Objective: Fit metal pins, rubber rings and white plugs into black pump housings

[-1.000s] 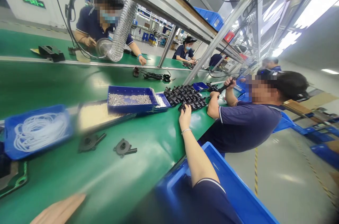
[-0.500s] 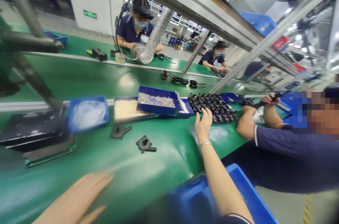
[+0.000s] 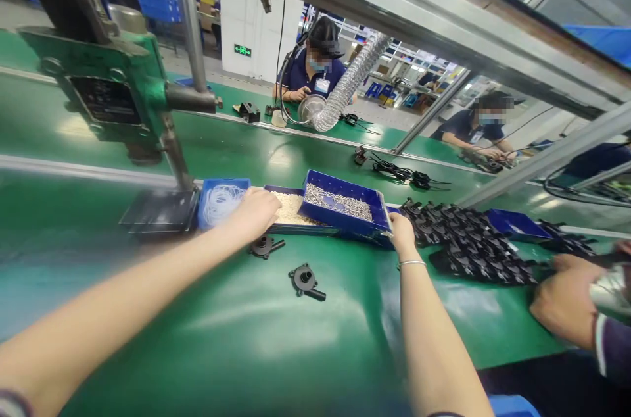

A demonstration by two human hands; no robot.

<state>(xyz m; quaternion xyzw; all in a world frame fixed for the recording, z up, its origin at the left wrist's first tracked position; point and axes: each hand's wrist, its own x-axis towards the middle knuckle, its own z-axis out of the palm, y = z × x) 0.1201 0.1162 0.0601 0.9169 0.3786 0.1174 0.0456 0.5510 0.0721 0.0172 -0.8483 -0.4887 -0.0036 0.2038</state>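
Note:
My left hand is over the left end of the tray of small beige pieces, beside the blue tray of clear rings. Its fingers are bent together, and what they hold, if anything, is hidden. My right hand is at the right end of the blue box of small metal parts, fingers mostly hidden behind the box's edge. That box rests tilted on the tray of beige pieces. Two black round housings with spouts lie on the green table, one near the trays, the other closer to me.
Many black parts are piled at right, beside a blue bin. A co-worker's arm reaches in there. A green press stands at left above a black plate. A metal frame crosses overhead.
My left hand has moved forward from the lower left to the trays. My right hand has gone from the black parts to the box's right end. The view has turned left.

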